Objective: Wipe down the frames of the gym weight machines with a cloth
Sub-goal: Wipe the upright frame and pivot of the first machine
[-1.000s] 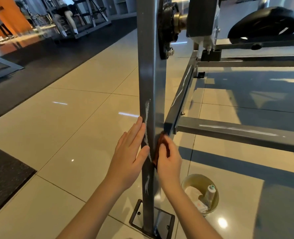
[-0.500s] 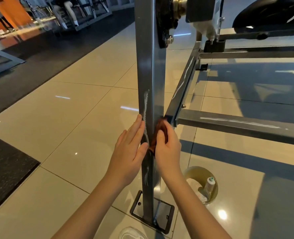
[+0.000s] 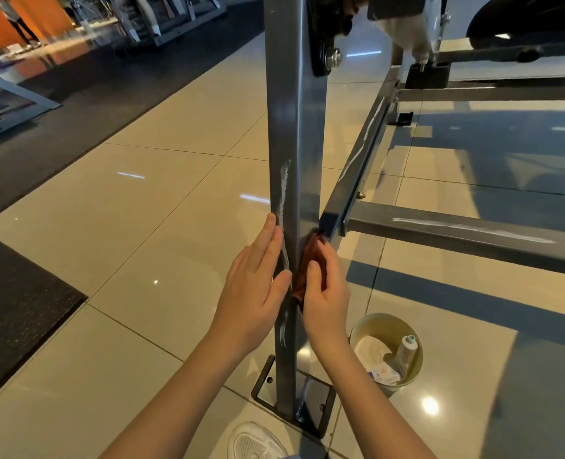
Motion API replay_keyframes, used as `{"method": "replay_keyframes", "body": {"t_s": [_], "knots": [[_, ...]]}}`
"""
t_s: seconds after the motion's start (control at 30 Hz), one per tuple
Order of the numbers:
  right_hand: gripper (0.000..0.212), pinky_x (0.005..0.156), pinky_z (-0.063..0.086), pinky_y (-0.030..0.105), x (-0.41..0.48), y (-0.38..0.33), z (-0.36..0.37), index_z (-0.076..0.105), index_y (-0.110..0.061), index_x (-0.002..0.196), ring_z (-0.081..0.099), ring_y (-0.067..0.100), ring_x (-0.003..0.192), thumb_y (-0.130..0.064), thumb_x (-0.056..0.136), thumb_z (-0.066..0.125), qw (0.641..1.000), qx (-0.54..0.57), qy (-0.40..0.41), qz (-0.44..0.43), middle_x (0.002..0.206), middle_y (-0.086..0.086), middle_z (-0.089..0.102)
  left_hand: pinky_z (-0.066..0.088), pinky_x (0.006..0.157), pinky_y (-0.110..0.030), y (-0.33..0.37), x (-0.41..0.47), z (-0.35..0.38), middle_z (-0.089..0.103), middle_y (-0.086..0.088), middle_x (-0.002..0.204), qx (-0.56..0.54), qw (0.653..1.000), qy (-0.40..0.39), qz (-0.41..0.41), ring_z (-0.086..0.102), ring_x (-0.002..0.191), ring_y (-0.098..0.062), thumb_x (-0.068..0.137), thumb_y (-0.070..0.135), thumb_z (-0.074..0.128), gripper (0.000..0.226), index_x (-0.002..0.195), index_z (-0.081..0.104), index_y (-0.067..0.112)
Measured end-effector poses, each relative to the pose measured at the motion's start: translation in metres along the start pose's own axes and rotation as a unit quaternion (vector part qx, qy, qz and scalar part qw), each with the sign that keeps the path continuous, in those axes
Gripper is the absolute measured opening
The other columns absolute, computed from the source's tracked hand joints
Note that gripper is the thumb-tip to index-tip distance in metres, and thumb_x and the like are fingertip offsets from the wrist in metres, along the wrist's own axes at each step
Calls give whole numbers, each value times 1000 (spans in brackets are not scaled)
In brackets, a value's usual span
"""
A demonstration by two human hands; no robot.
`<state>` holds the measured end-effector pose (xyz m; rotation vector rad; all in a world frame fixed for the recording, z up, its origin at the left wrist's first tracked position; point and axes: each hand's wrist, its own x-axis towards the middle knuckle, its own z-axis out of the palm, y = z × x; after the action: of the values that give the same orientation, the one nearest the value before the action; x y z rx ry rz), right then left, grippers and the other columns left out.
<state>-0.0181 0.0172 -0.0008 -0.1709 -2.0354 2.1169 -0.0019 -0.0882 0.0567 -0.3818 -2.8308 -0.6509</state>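
Left hand (image 3: pixel 251 286) slightly lower on post (image 3: pixel 291 111), fingers (image 3: pixel 268 241) flat; right fingers (image 3: pixel 328 256) round cloth (image 3: pixel 311 248).

Bare forearms (image 3: pixel 175 399) run to the left hand (image 3: pixel 254 286) and right hand (image 3: pixel 327 294); a white mesh shoe (image 3: pixel 256 442) below

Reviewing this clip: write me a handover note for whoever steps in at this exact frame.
Left hand: open, flat against the left face of the upright post.
Right hand: grips the brown cloth against the post's right face, just below the crossbar joint.
Bucket holding a bottle stands on the floor right of the post's base.
Done: cannot tell which parts are wiped.
Left: white streaks on the post, the crossbar and the side rail.
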Motion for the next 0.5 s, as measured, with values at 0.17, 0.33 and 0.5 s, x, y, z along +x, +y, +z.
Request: {"method": "replay_keyframes", "body": {"t_s": [0.17,0.33,0.5], "knots": [[36,109,40,39,-11,20,-4,44,-29,136,45,16,130,-16,102,42,992,36,-13,117,134,-8,51,4,112,-14,1,-6,2,-22,41,147,3,1000,-1,-3,-9,136,20,92,52,14,54,141,-10,47],[40,106,39,21,-5,6,0,46,-28,138,44,1,127,-13,101,46,999,37,-5,-2,136,-11,51,2,111,-11,-2,-12,9,-21,39,149,4,1000,-9,-15,-7,138,17,93,52,14,56,144,-8,44],[33,111,39,37,-42,45,-8,48,-34,126,46,5,124,-15,100,49,995,11,1,102,134,-6,52,3,113,-16,2,-18,9,-23,45,143,4,1000,-22,-19,-11,133,24,91,53,11,52,139,-9,48]]}}
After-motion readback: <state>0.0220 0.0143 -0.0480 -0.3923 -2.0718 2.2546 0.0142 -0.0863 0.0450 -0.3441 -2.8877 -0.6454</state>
